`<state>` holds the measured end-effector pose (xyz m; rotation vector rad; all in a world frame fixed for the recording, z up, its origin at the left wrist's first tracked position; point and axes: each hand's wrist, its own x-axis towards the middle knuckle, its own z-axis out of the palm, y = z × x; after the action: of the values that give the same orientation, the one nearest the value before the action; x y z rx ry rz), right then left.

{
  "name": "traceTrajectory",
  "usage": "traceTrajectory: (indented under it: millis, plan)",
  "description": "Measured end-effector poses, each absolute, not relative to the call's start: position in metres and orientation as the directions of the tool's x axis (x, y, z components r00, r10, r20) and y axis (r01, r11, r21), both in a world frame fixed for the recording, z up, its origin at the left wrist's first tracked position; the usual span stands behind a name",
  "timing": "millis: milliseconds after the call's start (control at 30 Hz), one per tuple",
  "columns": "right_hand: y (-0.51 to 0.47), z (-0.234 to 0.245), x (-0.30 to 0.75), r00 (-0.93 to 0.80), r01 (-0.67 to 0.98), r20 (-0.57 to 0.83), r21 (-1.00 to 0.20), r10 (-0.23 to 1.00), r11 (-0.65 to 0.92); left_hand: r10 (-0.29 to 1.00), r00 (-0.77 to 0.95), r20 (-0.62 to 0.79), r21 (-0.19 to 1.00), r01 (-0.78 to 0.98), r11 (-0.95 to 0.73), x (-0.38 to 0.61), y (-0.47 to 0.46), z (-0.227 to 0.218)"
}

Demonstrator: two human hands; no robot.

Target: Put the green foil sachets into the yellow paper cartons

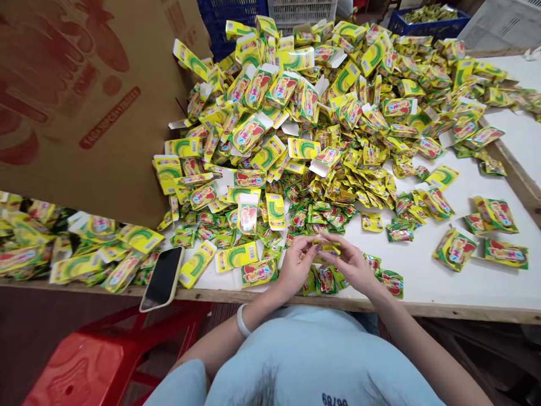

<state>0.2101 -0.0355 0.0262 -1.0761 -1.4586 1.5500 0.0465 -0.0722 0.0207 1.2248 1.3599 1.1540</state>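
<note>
Fingertips of the L hand [299, 260] & R hand [349, 264] come together near the table's front edge, pinching 1 small yellow packet [330, 248] betw. them. Prob. a foil sachet, but fingers cover too much of it to be sure. It's held just above the white tabletop [426, 282]. Under & right by the hands: a few green sachets [325, 280]. Pale wristband [242, 320] on L wrist.

Just L of the L hand, 1 printed box [258, 273] lies flat, w/ 1 yellow box [236, 256] behind it; further L, a phone [163, 279], screen dark, pokes over the front edge. Beyond the fingers: heap of yellow sachets [359, 180], then a big pile of boxes [257, 87], many w/ flaps open. Off to the R, 3 printed packs [454, 249] lie apart from the heap.

Outermost: large cardboard carton [93, 101] at L, red stool [84, 361] in front of the table, blue crate [429, 25] at back R w/ more packets inside.
</note>
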Motion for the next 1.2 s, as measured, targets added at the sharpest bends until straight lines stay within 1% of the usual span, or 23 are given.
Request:
traceTrajectory:
  millis: [33, 67, 100, 167, 233, 267, 300, 333, 367, 467, 533, 633, 700, 733, 767, 833, 900, 933, 967, 1033, 1100, 1133, 1200]
  plan:
    - [-0.035, 0.028, 0.209, -0.404, -0.033, -0.117, -0.989, 0.907, -0.142, 1.0, -0.008, 0.005, 0.971, 0.238, -0.003, 0.035, -0.069, 0.021]
    - [-0.034, 0.03, 0.21, -0.408, -0.071, -0.147, -0.979, 0.901, -0.192, 0.997, 0.056, 0.056, 0.924, 0.375, -0.073, 0.021, -0.065, 0.023]
    - [-0.032, 0.032, 0.211, -0.387, -0.086, -0.183, -0.968, 0.904, -0.234, 0.988, 0.121, 0.094, 0.851, 0.506, -0.143, 0.004, -0.059, 0.026]
    - [-0.027, 0.033, 0.217, -0.323, -0.081, -0.273, -0.946, 0.906, -0.314, 0.975, 0.19, 0.112, 0.638, 0.739, -0.217, -0.031, -0.045, 0.034]
    - [-0.023, 0.032, 0.226, -0.298, -0.102, -0.346, -0.915, 0.89, -0.39, 0.967, 0.239, 0.087, 0.412, 0.875, -0.253, -0.06, -0.031, 0.042]
    - [-0.021, 0.031, 0.231, -0.296, -0.127, -0.364, -0.902, 0.883, -0.414, 0.964, 0.253, 0.085, 0.334, 0.904, -0.266, -0.069, -0.026, 0.046]
    - [-0.02, 0.03, 0.235, -0.3, -0.155, -0.368, -0.892, 0.88, -0.425, 0.96, 0.262, 0.101, 0.292, 0.914, -0.28, -0.074, -0.022, 0.051]
    - [-0.02, 0.03, 0.238, -0.307, -0.183, -0.361, -0.886, 0.881, -0.427, 0.954, 0.268, 0.136, 0.29, 0.91, -0.297, -0.076, -0.02, 0.056]
    - [-0.021, 0.029, 0.24, -0.318, -0.205, -0.35, -0.882, 0.881, -0.424, 0.945, 0.269, 0.183, 0.322, 0.892, -0.317, -0.073, -0.021, 0.062]
    - [-0.024, 0.031, 0.238, -0.422, -0.197, -0.32, -0.881, 0.848, -0.431, 0.922, 0.227, 0.313, 0.535, 0.76, -0.369, -0.048, -0.033, 0.084]
    - [-0.026, 0.034, 0.23, -0.517, -0.149, -0.296, -0.892, 0.803, -0.426, 0.926, 0.173, 0.336, 0.682, 0.634, -0.366, -0.026, -0.043, 0.098]
    - [-0.03, 0.036, 0.218, -0.552, -0.099, -0.29, -0.908, 0.782, -0.407, 0.961, 0.076, 0.268, 0.871, 0.407, -0.275, 0.002, -0.054, 0.105]
    - [-0.034, 0.036, 0.214, -0.556, -0.081, -0.301, -0.908, 0.775, -0.411, 0.987, -0.004, 0.161, 0.966, 0.208, -0.156, 0.016, -0.056, 0.098]
    - [-0.036, 0.036, 0.213, -0.561, -0.07, -0.296, -0.914, 0.773, -0.401, 0.994, -0.038, 0.098, 0.99, 0.104, -0.094, 0.023, -0.056, 0.093]
    - [-0.038, 0.035, 0.215, -0.559, -0.057, -0.274, -0.929, 0.783, -0.366, 0.997, -0.071, 0.037, 0.999, 0.002, -0.037, 0.028, -0.056, 0.086]
    - [-0.041, 0.032, 0.219, -0.495, -0.011, -0.178, -0.977, 0.85, -0.211, 0.989, -0.12, -0.092, 0.979, -0.19, 0.068, 0.038, -0.055, 0.073]
    - [-0.043, 0.029, 0.225, -0.396, 0.072, -0.062, -0.997, 0.916, -0.037, 0.968, -0.133, -0.213, 0.921, -0.358, 0.154, 0.043, -0.053, 0.062]
    - [-0.044, 0.028, 0.228, -0.377, 0.11, -0.038, -0.994, 0.925, 0.004, 0.958, -0.125, -0.259, 0.886, -0.424, 0.185, 0.045, -0.052, 0.059]
    - [-0.044, 0.026, 0.23, -0.388, 0.129, -0.053, -0.992, 0.92, -0.003, 0.951, -0.109, -0.291, 0.857, -0.472, 0.208, 0.046, -0.052, 0.057]
    - [-0.046, 0.026, 0.23, -0.463, 0.097, -0.162, -0.986, 0.871, -0.132, 0.949, -0.073, -0.307, 0.832, -0.505, 0.23, 0.045, -0.05, 0.056]
    - [-0.05, 0.03, 0.228, -0.53, 0.019, -0.264, -0.954, 0.806, -0.301, 0.959, -0.008, -0.282, 0.853, -0.459, 0.247, 0.044, -0.05, 0.056]
    - [-0.051, 0.034, 0.227, -0.554, -0.018, -0.292, -0.932, 0.78, -0.361, 0.962, 0.051, -0.267, 0.872, -0.413, 0.263, 0.044, -0.051, 0.056]
    - [-0.053, 0.045, 0.227, -0.587, -0.051, -0.292, -0.917, 0.755, -0.395, 0.948, 0.182, -0.262, 0.888, -0.34, 0.31, 0.044, -0.052, 0.054]
